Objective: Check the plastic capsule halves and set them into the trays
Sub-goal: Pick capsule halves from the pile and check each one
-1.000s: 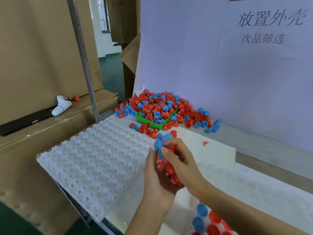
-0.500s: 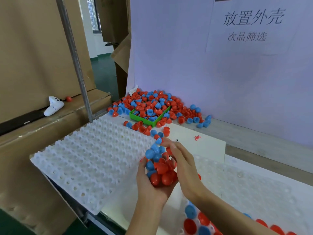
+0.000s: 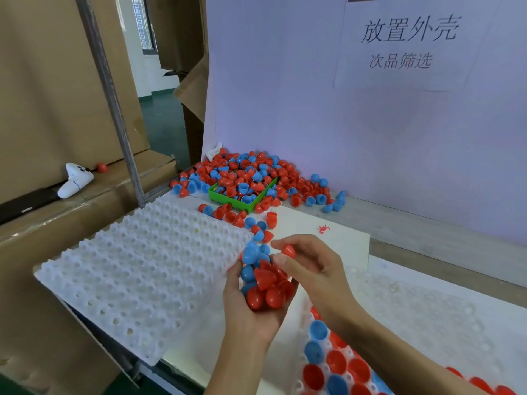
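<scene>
1. The left hand (image 3: 251,306), at the lower middle of the frame, cups a handful of capsule halves (image 3: 263,283) as a ready supply.
2. The right hand (image 3: 308,266) pinches one red half (image 3: 288,250), probably to check it.
3. The white tray (image 3: 137,269) waits at the left.

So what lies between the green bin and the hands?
In the head view, loose red and blue capsule halves trail on the white board from the green bin toward the hands.

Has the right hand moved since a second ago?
Yes. The right hand pulled slightly right, off the left hand's heap, judged against the white tray's edge, pinching one red half.
</scene>
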